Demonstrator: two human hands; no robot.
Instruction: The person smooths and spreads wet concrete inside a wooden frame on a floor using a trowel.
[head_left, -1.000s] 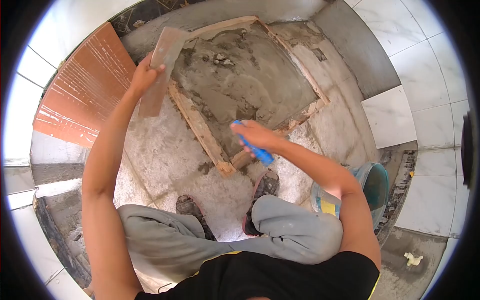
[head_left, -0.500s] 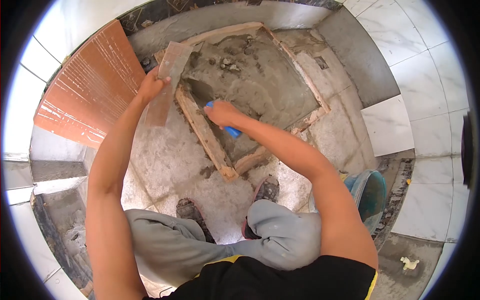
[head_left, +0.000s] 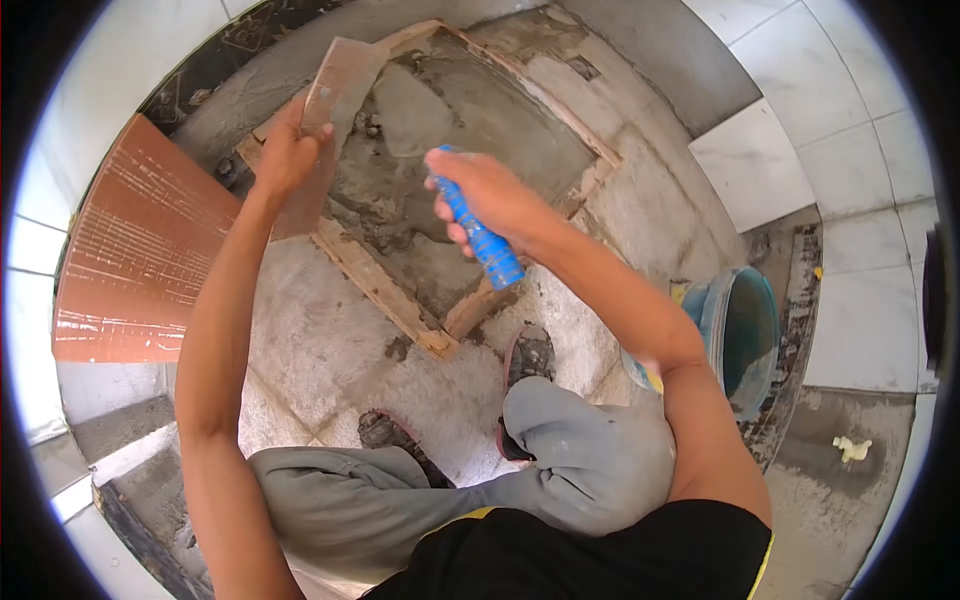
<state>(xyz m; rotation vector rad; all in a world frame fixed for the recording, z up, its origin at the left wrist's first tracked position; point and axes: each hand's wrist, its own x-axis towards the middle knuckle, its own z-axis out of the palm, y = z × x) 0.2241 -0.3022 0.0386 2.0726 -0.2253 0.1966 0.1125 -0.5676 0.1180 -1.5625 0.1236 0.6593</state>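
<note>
My left hand [head_left: 290, 155] grips a narrow strip of tile [head_left: 335, 105] by its edge, held at a slant over the left side of a wooden frame [head_left: 385, 285]. In my right hand [head_left: 490, 200] is a trowel [head_left: 480, 232] with a blue handle. Its grey blade points up and away, over the wet mortar [head_left: 510, 95] inside the frame. The mortar looks smoother towards the far right and rough and lumpy near the left side and the near corner.
A large reddish tile [head_left: 145, 250] with ridged lines leans at the left. On the right stands a bluish bucket [head_left: 750, 340], and beyond it a white tile [head_left: 745, 165] lies by the wall. My shoes [head_left: 530, 355] rest on the floor just before the frame.
My right hand has lifted the trowel from low beside the frame's left side, and its blade now shows above the mortar. The tile strip is tilted differently. The view has shifted slightly.
</note>
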